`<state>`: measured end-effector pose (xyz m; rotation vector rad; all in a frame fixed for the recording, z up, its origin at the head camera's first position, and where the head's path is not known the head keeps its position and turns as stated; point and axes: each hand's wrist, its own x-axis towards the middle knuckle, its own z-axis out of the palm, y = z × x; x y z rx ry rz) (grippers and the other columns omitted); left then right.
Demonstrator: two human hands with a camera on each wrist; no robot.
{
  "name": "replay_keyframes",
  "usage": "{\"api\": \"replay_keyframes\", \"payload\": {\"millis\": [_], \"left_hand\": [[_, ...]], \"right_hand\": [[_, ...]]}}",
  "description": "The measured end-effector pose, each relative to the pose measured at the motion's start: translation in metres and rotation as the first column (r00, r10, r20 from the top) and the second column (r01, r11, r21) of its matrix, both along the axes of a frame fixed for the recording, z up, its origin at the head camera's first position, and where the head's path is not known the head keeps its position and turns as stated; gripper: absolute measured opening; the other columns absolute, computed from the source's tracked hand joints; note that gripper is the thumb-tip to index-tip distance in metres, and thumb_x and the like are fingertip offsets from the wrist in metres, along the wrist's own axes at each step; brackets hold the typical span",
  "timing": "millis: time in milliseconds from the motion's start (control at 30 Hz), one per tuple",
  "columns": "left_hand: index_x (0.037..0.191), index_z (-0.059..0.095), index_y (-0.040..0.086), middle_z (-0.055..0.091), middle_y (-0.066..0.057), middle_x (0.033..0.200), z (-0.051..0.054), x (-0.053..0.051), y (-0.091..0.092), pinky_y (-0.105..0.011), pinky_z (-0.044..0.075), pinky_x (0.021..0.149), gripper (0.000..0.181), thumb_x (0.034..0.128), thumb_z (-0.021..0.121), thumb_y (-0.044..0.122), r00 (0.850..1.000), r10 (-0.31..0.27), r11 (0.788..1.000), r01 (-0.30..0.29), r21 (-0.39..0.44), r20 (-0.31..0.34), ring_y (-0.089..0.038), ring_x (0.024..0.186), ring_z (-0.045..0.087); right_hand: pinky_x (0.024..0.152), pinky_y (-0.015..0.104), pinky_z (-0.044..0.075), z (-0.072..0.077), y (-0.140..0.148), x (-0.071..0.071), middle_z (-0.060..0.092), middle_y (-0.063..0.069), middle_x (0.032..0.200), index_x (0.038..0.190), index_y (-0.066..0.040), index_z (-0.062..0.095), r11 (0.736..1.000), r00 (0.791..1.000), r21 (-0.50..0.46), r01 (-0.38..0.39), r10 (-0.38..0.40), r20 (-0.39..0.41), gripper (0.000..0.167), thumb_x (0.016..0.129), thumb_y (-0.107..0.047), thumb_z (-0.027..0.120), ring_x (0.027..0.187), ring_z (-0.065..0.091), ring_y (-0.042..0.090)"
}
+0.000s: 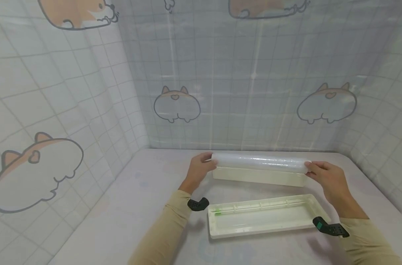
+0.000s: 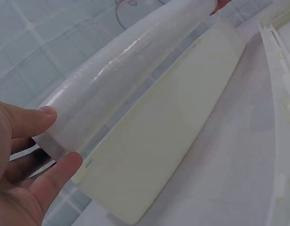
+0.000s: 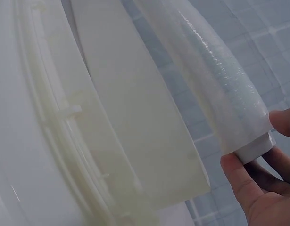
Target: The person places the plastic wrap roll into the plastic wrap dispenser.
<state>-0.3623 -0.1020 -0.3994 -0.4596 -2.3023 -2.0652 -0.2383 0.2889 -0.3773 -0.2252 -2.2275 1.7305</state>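
Observation:
A long roll of clear plastic wrap (image 1: 260,162) is held level between both hands, just above a cream box (image 1: 258,176). My left hand (image 1: 201,167) grips the roll's left end; in the left wrist view its thumb and fingers (image 2: 64,174) curl round that end. At the other end, my right hand (image 1: 330,180) pinches the roll near its pale core (image 3: 255,148). From the wrist views a gap shows between the roll and the box wall. Whether any of the roll dips inside the box is hidden in the head view.
Nearer to me lies the cream lid (image 1: 260,221), its hollow side up, with a green piece (image 1: 217,212) on its rail at the left. The white table (image 1: 128,221) meets a curtain-like backdrop (image 1: 247,121) with corgi drawings at the back and sides.

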Motion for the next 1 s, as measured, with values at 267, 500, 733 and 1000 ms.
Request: {"api": "replay_keyframes", "payload": {"millis": [267,500,733,1000], "left_hand": [[0.137,0.062,0.008,0.061,-0.009,0.137,0.005,-0.004,0.007,-0.043,0.046,0.105,0.050,0.0915,0.073,0.023,0.996,0.094,0.987,-0.094,-0.132,-0.006,-0.025,0.127,0.056],[0.136,0.062,0.005,0.063,-0.011,0.134,0.007,-0.005,0.011,-0.043,0.045,0.105,0.049,0.0915,0.074,0.022,0.994,0.110,0.980,-0.110,-0.163,-0.011,-0.026,0.127,0.057],[0.135,0.063,0.005,0.064,-0.011,0.133,0.007,-0.007,0.012,-0.042,0.046,0.104,0.047,0.0922,0.073,0.022,0.993,0.116,0.971,-0.118,-0.207,-0.024,-0.026,0.126,0.058],[0.136,0.062,0.004,0.065,-0.011,0.132,0.009,-0.012,0.015,-0.044,0.045,0.105,0.049,0.0916,0.073,0.023,0.994,0.111,0.961,-0.112,-0.253,-0.022,-0.028,0.127,0.056]], "right_hand": [[0.079,0.014,0.053,0.001,0.000,-0.006,0.051,0.015,0.123,0.132,0.018,0.045,1.000,0.999,0.008,0.016,-0.016,0.030,0.062,0.099,-0.031,0.064,0.084,0.064,-0.004],[0.079,0.014,0.053,0.000,0.002,-0.011,0.052,0.013,0.120,0.129,0.017,0.048,1.000,0.999,-0.003,0.018,-0.018,0.028,0.056,0.100,-0.029,0.064,0.083,0.065,-0.002],[0.078,0.015,0.054,0.000,0.001,-0.017,0.054,0.010,0.115,0.120,0.012,0.055,0.999,0.998,-0.006,0.047,-0.047,0.041,0.044,0.100,-0.026,0.064,0.082,0.065,0.001],[0.073,0.012,0.053,-0.002,0.000,-0.022,0.052,0.019,0.123,0.133,0.017,0.048,0.995,0.991,0.015,0.094,-0.095,0.093,0.059,0.101,-0.030,0.061,0.079,0.063,-0.003]]}}
